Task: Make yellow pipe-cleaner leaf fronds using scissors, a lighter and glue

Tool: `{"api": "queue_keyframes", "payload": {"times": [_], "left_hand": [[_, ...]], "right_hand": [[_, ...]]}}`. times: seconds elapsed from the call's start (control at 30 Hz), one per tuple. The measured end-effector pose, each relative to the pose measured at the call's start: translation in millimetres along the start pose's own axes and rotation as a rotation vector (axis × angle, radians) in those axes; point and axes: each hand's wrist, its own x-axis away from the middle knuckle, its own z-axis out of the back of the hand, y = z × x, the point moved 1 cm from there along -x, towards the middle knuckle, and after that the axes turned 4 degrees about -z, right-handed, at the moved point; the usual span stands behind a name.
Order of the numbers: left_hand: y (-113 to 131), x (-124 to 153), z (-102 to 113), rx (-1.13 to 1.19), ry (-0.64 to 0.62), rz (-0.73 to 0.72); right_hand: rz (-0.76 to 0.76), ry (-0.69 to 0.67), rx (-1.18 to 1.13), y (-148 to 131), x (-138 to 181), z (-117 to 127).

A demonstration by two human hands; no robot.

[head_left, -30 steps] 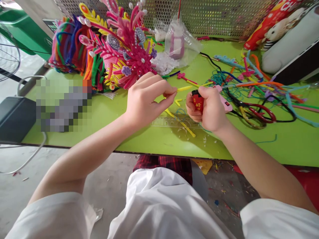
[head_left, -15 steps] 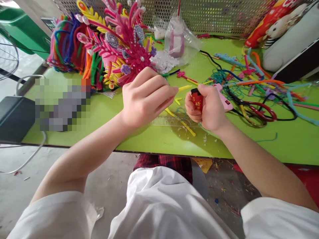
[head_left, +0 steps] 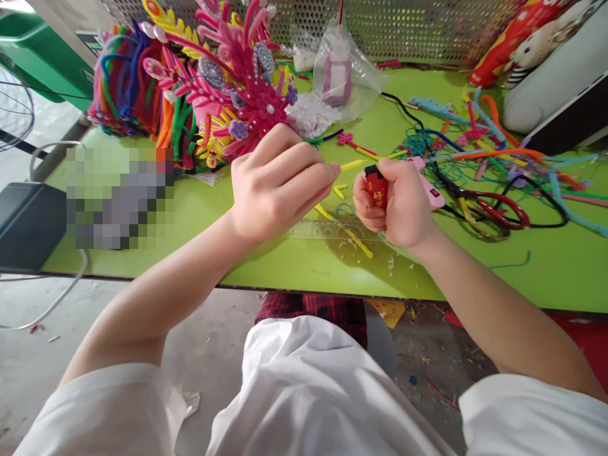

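Note:
My left hand (head_left: pixel 280 183) pinches a short yellow pipe cleaner (head_left: pixel 352 165) whose free end points right, toward the top of a red lighter (head_left: pixel 377 188). That lighter is gripped upright in my right hand (head_left: pixel 399 202), with the thumb on top. No flame shows. Both hands hover just above the green table (head_left: pixel 266 266). Under them lie a clear ruler (head_left: pixel 332 229) and more yellow pipe-cleaner pieces (head_left: pixel 349 234).
A pink and yellow pipe-cleaner flower piece (head_left: pixel 242 95) and bundles of coloured pipe cleaners (head_left: pixel 123 88) stand at the back left. A plastic bag (head_left: pixel 339 79) sits behind. Red-handled scissors (head_left: pixel 494 212), a pink glue gun (head_left: pixel 430 190) and tangled pipe cleaners (head_left: pixel 489 145) lie to the right.
My left hand has curled its fingers tighter and drawn the yellow pipe cleaner in slightly, so less of it sticks out. My right hand with the lighter has barely moved.

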Motion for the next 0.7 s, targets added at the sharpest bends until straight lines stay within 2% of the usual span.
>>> {"api": "queue_keyframes", "payload": {"times": [0.1,0.17,0.23,0.37,0.47,0.57,0.7], "left_hand": [[-1,0,-1,0.054,-0.011,0.034],[-1,-1,-3,0.087,-0.005,0.067],[-2,-1,-5,0.104,0.007,0.107],[0,-3,-8,0.147,-0.023,0.162],[3,-4,-7,0.194,-0.066,0.174],[6,-5,-7,0.32,-0.105,0.25],[9,-7,-11,0.575,-0.118,0.409]], "right_hand": [[-0.004,-0.023,-0.018,1,-1,2],[0.048,-0.025,0.025,1,-2,4],[0.158,0.03,0.112,-1,-2,7],[0.461,0.244,0.329,-8,1,15],[0.611,0.273,0.635,-12,4,18],[0.592,0.238,0.715,-10,4,17],[0.551,0.207,0.527,-5,3,5]]}}
